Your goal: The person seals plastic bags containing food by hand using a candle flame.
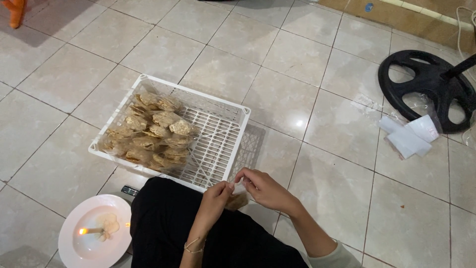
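My left hand (216,196) and my right hand (261,187) meet in front of me, over my lap in black cloth (168,223). Between them they pinch the top of a small clear plastic bag of brown crackers (237,200), which hangs just below the fingers. Just beyond the hands stands a white plastic crate (218,144) on the tiled floor. Its left half holds several clear packs of the same brown crackers (151,134); its right half shows bare grid.
A white plate (82,245) with a short lit candle (89,231) sits on the floor at my left. A black fan base (426,84) lies at the right, with white paper and clear plastic (409,134) beside it. A small dark lighter (130,190) lies by the crate.
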